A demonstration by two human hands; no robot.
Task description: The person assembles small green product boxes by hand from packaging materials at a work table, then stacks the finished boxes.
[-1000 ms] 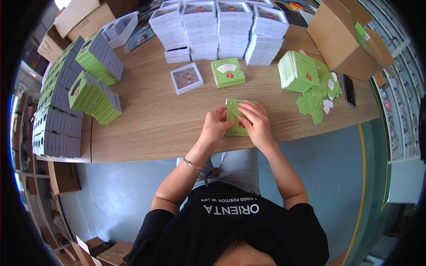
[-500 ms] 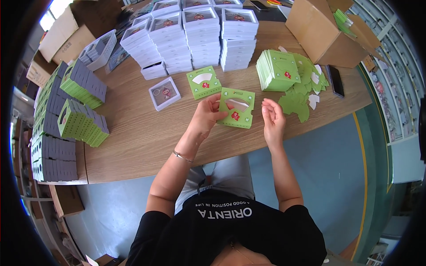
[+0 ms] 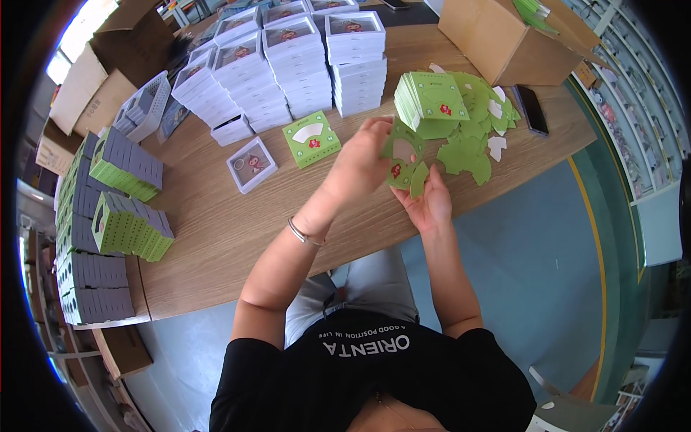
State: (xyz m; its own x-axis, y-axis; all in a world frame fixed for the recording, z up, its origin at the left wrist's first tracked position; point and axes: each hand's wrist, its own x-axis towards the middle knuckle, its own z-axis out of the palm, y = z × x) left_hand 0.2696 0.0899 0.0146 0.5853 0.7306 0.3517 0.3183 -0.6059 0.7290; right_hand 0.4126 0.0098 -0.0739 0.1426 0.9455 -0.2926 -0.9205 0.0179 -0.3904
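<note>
Both hands hold one green die-cut card sleeve (image 3: pixel 400 160) lifted above the wooden table (image 3: pixel 237 237). My left hand (image 3: pixel 362 162) grips its left side from above. My right hand (image 3: pixel 430 201) supports its lower flap from below. The sleeve is partly folded, with a white window cut-out and a small red picture. Just behind it a folded green box (image 3: pixel 311 138) lies flat on the table, and a small white framed box (image 3: pixel 251 164) rests further left. A stack of flat green sleeves (image 3: pixel 430 102) sits to the right.
Tall stacks of white boxes (image 3: pixel 302 50) fill the table's far side. Rows of finished green-and-grey boxes (image 3: pixel 126 194) line the left end. Loose green sheets (image 3: pixel 475 137), a black phone (image 3: pixel 532 110) and an open cardboard carton (image 3: pixel 504 36) are at the right.
The sleeve was pressed flat on the table under both hands, then lifted. Now it is raised higher and turned, its flaps partly folded, with my right hand under it.
</note>
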